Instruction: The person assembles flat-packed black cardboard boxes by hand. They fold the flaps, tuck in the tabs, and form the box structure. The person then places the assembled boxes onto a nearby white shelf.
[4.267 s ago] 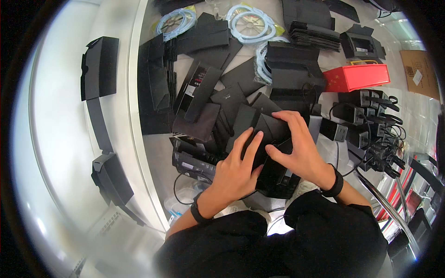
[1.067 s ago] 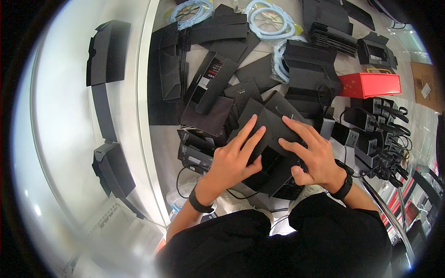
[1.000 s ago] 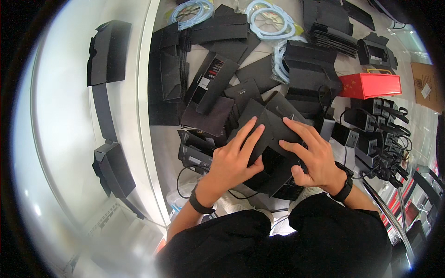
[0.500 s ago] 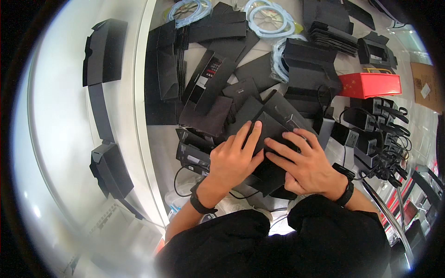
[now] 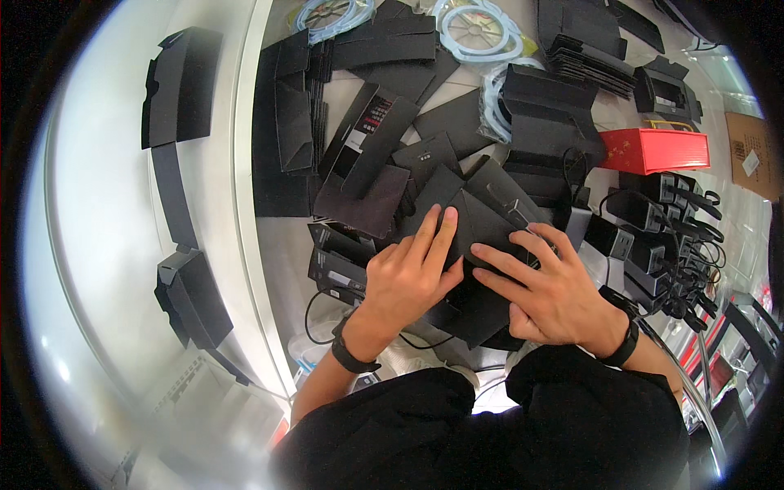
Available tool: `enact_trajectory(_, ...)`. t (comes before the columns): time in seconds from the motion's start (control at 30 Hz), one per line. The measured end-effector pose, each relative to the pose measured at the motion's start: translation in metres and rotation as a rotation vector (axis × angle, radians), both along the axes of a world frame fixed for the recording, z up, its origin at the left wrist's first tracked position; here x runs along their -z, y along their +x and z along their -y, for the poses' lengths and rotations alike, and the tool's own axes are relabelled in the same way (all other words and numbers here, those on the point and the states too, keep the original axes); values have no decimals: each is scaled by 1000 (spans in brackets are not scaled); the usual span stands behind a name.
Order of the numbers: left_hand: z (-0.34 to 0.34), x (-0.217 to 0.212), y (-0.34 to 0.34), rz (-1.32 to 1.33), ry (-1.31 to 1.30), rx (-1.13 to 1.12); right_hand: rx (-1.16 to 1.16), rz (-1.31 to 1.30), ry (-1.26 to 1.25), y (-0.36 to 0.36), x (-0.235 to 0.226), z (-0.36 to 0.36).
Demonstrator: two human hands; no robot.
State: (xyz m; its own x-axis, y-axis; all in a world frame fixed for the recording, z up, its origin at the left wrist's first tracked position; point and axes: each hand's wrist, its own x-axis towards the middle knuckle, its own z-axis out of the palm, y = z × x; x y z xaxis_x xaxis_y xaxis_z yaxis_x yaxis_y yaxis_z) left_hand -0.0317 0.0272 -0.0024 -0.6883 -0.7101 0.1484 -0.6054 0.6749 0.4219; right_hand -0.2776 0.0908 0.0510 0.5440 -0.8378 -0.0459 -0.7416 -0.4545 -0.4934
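A black cardboard box piece (image 5: 483, 222) lies under both of my hands, in front of my knees. My left hand (image 5: 412, 273) rests on its left part, index and middle fingers stretched forward over the board. On the right side, my right hand (image 5: 555, 290) lies with its fingers spread across the board and its thumb lower down. Neither hand's fingers are wrapped around it. Another dark card panel (image 5: 508, 194) with a small printed outline sits just beyond my right fingers.
Black folded boxes (image 5: 286, 122) and a stack of flat boxes (image 5: 588, 61) lie ahead. Light-blue tubing coils (image 5: 482, 33) sit among them. At right are a red box (image 5: 657, 150) and several black devices with cables (image 5: 653, 245). A white ledge (image 5: 245, 180) on the left carries black boxes (image 5: 192, 294).
My right hand has shifted slightly right, its fingers spread over the card. My left hand stays almost in place on the board.
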Motion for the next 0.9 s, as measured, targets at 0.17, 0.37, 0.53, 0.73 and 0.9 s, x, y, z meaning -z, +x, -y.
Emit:
enact_trajectory(0.17,1,0,-1,2,-27,11,16,-1,76,5,-6,-2)
enact_trajectory(0.37,1,0,-1,4,-23,28,35,-67,105,13,-10,0)
enact_trajectory(0.53,3,1,2,5,-31,34,18,-130,103,11,-13,-1)
enact_trajectory(0.73,3,-1,0,11,-26,24,29,-104,117,5,-14,-4)
enact_trajectory(0.9,3,1,2,-8,-23,9,10,-71,77,2,-13,-1)
